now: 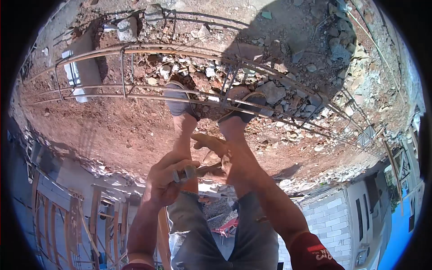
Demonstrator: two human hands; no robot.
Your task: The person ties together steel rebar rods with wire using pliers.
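My left hand (164,176) is closed around a hammer (184,173), its metal head showing at the fingers. Most of the handle is hidden. Close by on the right, my right hand (219,150) is empty, with the thumb and fingers spread apart and reaching toward the hammer. Both hands are above my lower legs. Beyond them, a long rebar cage (157,91) of thin rods and square ties crosses the ground over my shoes (179,96).
Broken stones and rubble (270,92) lie around and under the cage. A white-sided block (74,74) rests at the left. Lower down are wooden posts (94,211) on the left and a grey block wall (326,222) on the right.
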